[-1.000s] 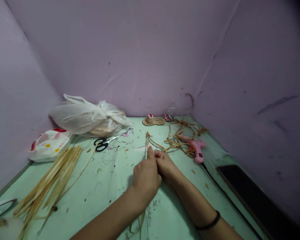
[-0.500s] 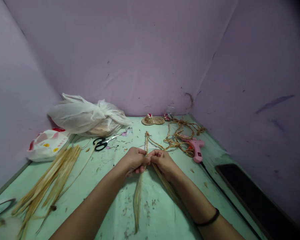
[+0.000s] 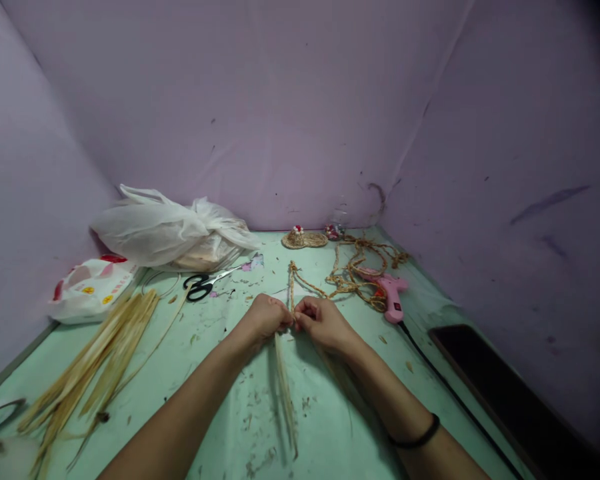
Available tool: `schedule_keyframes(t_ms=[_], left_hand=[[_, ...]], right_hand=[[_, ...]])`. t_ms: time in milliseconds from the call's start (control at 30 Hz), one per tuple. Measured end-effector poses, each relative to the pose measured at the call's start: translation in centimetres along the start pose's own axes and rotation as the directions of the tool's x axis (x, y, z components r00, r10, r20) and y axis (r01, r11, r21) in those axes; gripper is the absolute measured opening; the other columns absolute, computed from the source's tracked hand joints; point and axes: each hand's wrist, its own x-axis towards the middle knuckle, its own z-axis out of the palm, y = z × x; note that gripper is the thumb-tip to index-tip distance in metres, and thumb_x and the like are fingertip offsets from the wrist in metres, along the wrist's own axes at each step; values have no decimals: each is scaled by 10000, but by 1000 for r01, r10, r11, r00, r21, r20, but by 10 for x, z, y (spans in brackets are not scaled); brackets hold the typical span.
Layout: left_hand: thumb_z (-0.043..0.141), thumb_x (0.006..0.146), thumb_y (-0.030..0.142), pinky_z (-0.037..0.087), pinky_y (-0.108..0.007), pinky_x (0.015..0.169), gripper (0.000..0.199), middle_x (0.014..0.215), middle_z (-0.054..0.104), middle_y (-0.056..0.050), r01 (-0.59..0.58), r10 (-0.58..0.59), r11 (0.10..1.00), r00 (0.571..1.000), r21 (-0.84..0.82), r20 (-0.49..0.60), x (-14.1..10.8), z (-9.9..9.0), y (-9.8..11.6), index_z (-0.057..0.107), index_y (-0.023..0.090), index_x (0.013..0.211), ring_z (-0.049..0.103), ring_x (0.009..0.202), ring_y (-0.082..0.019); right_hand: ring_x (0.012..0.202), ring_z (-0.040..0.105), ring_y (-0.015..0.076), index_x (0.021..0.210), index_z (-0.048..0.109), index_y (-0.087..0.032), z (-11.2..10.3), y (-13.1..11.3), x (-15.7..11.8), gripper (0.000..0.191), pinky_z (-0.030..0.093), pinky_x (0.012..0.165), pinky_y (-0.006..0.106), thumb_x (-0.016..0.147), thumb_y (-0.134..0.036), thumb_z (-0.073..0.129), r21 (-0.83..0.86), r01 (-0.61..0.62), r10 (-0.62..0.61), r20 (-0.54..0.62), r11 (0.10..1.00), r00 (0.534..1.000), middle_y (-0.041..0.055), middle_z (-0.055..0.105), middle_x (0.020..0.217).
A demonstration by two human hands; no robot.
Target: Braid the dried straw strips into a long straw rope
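A thin braided cord [image 3: 292, 285] of straw-coloured fibre runs from a knot at its far end down to my two hands. My left hand [image 3: 270, 316] pinches the near end of the braid, fingers curled. Right beside it, my right hand [image 3: 320, 323] is closed too, thumb and forefinger together on the fibre strands. One loose strand bundle [image 3: 286, 393] hangs from under the left hand toward me. Another strand bundle [image 3: 333, 365] trails beneath the right hand and forearm. From the knot, the finished braid leads right into a tangled coil of cord [image 3: 357, 273].
Dry fibre strips [image 3: 93, 367], black-handled scissors [image 3: 203, 287], a white plastic bag [image 3: 170, 230] and a red-white packet [image 3: 93, 290] lie left. A small woven piece [image 3: 305, 240] sits at the back. A pink glue gun [image 3: 394, 299] and dark flat object [image 3: 500, 387] are on the right.
My left fingers have turned over, knuckles now up, and the hanging strand bundle has swung to the right. The right fingers shifted slightly at the braid. The whole view moved a little.
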Motion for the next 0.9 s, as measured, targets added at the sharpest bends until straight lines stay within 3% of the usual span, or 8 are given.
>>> schedule_keyframes(t_ms=[133,267,433,567,667,767,833,900], left_hand=[[456,463,96,178,-187,376,92,325,337,45,-87,90,995,995,55,-43,10,3,-10,455,122,375,280,357,-41],[454,457,85,141,-193,373,116,316,295,57,-74,78,996,994,53,-72,8,4,-9,416,130,356,239,347,-33],[436,476,120,79,-206,335,182,283,256,56,90,-86,989,995,-114,42,-4,0,3,323,161,340,167,283,-28],[480,463,132,83,-191,318,51,299,313,62,67,-60,995,993,-74,103,-1,-11,-2,447,136,424,187,269,-25],[543,466,174,87,-183,310,73,337,375,59,38,-31,998,989,-45,146,5,-18,-6,503,128,506,217,276,-26],[575,480,230,75,-186,302,129,355,383,65,45,-37,998,981,-39,191,6,-21,-7,510,135,539,205,273,-26],[559,490,229,74,-186,306,115,359,375,67,37,-28,998,977,-44,209,5,-22,-6,503,137,531,198,274,-24],[527,496,208,78,-190,312,79,359,373,64,21,-10,999,975,-46,223,5,-22,-6,491,140,510,198,277,-26]], right_hand=[[527,471,113,611,601,-146,-7,-18,-7,154,277,477,211,669,-256,509,-380,-120,76,-128,917,989,24,596,562],[515,493,125,605,634,-158,-7,-40,-15,159,239,448,220,648,-244,507,-496,-246,182,-174,833,968,42,619,557],[540,533,142,658,672,-160,13,-57,-26,199,217,462,239,660,-191,476,-636,-128,60,-127,761,990,86,659,634],[527,527,143,658,678,-164,18,-57,-28,205,205,459,243,676,-199,477,-667,-80,41,-74,741,996,83,657,631],[500,492,119,616,657,-166,6,-49,-21,218,233,451,221,693,-292,496,-516,-79,67,-43,853,997,40,619,560],[504,480,105,609,604,-141,-5,-40,-12,224,291,463,204,710,-294,477,-201,-182,145,-184,963,972,25,586,549],[502,488,103,634,559,-139,-4,-38,-9,139,331,476,204,689,-247,490,106,-281,294,-145,954,945,19,573,559],[461,473,93,648,517,-151,2,-39,-8,68,341,453,204,660,-218,509,360,-399,412,45,843,910,2,547,539]])
